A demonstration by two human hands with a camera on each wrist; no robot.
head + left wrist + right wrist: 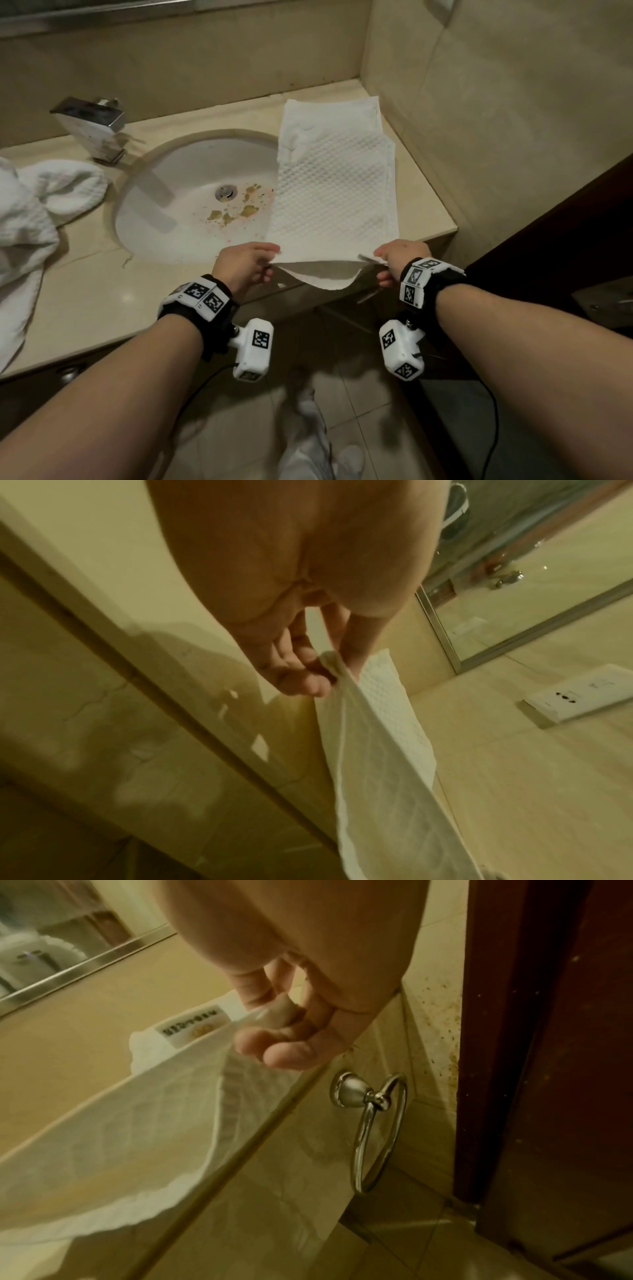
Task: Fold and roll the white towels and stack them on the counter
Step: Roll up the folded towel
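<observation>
A white waffle-weave towel (334,192) lies lengthwise on the beige counter (424,205) right of the sink, its left edge over the basin. My left hand (251,262) pinches its near left corner, and my right hand (394,260) pinches its near right corner. Both corners are lifted just past the counter's front edge, and the near hem sags between them. The left wrist view shows the left hand (325,666) pinching the towel (383,750). The right wrist view shows the right hand (274,1031) holding the towel (137,1137) by a labelled corner.
The oval sink (191,202) with brown debris sits left of the towel, a square chrome tap (94,126) behind it. A heap of white towels (37,212) fills the counter's left end. A wall rises on the right. A chrome towel ring (373,1131) hangs under the counter.
</observation>
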